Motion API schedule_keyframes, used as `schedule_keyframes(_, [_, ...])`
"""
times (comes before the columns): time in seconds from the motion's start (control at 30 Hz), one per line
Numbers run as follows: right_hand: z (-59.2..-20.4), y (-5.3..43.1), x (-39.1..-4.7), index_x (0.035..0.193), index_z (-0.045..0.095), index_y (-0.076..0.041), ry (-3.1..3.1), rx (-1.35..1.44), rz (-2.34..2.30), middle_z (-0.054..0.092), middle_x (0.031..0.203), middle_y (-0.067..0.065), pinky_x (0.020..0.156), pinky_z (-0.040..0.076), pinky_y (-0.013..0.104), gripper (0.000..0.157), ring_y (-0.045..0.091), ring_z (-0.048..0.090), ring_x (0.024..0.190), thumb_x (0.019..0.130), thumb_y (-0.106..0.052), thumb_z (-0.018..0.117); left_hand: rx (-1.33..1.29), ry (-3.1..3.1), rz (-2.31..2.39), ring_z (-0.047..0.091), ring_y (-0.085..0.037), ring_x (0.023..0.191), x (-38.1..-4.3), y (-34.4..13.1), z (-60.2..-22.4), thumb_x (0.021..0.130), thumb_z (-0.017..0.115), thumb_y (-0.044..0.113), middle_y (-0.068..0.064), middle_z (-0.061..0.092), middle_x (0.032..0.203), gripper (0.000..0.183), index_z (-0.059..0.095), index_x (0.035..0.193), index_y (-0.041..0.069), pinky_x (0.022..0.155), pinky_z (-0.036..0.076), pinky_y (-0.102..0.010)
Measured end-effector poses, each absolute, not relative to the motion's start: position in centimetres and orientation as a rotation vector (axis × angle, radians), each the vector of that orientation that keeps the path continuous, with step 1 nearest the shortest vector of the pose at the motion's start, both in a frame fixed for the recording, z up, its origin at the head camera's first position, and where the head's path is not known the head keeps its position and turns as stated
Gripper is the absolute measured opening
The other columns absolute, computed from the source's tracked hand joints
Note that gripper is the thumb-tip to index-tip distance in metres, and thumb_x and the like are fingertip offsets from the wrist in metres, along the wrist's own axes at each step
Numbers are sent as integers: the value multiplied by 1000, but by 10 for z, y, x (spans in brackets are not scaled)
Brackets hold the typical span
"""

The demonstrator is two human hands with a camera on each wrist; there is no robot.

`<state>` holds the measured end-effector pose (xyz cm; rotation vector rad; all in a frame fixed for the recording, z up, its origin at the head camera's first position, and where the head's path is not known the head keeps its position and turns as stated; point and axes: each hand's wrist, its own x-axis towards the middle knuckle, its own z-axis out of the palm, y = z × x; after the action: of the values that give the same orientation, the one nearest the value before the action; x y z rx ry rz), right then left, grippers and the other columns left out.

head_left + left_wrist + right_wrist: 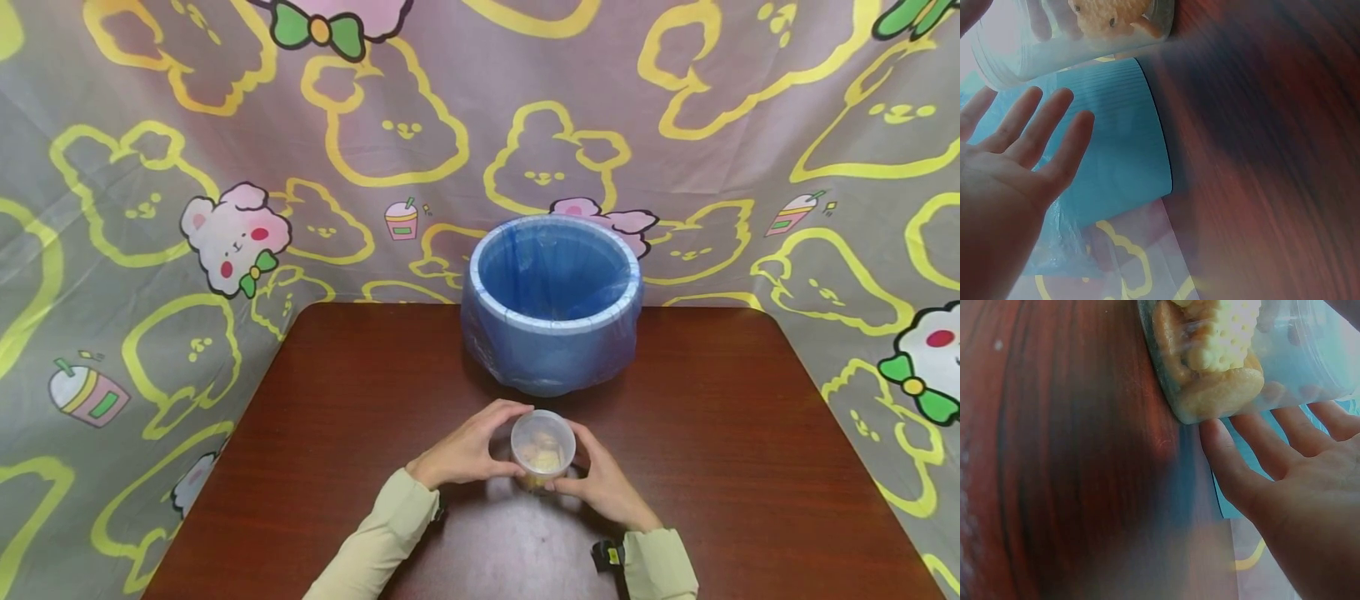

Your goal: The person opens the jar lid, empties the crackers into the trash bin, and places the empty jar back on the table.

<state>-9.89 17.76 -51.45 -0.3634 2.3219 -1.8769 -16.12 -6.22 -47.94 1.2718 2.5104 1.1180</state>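
Clear plastic jar (542,440) of biscuits (1225,344) upright between left hand (471,448) and right hand (603,479), in front of blue bin (551,354). Fingers (506,408) and thumbs (504,469) of both grip its wall; contact with table (337,400) unclear.

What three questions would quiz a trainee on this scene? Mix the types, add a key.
1. Multiple choice: what does the jar contain?
A) screws
B) snacks
C) coins

2. Fill in: a see-through plastic ____ drapes over the blue bin.

3. True or false: the jar is inside the bin.

Key:
1. B
2. bag
3. False; it is between the left hand and the right hand, on the near side of the bin.
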Motion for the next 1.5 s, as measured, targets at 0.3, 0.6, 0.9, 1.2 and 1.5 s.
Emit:
schedule_keyframes(0.3, [-516,179,-100,141,40,-12,2322,-389,-1887,51,137,17,96,44,22,86,39,53,123,69,-15,86,1325,2514,1093,49,-9,125,-162,-59,-479,71,86,32,2,50,136,87,41,144,17,106,42,-30])
schedule_keyframes(0.6, [-517,177,-99,141,39,-16,2331,-369,-1863,51,136,14,95,45,23,87,35,55,122,68,-18,87,1277,2488,1061,50,-8,123,-161,-51,-478,70,87,33,5,48,138,90,39,145,21,103,43,-28])
schedule_keyframes(0.9, [-516,178,-99,141,40,-16,2331,-345,-1861,51,137,14,96,45,23,88,35,54,123,68,-19,87,1285,2483,1064,51,-9,122,-160,-47,-478,69,87,34,5,47,138,91,39,146,21,101,44,-26])
schedule_keyframes(1.2, [-516,178,-99,141,40,-16,2326,-363,-1862,50,138,13,98,43,20,86,32,53,125,70,-20,87,1306,2454,1092,50,-14,125,-160,-40,-479,68,87,34,1,45,141,94,39,146,15,103,43,-28])
schedule_keyframes(1.5, [-518,180,-100,141,40,-10,2344,-404,-1870,50,138,18,99,42,18,82,36,52,125,72,-15,85,1334,2459,1102,45,-7,127,-161,-33,-482,65,88,43,5,42,142,97,38,146,21,104,42,-26])
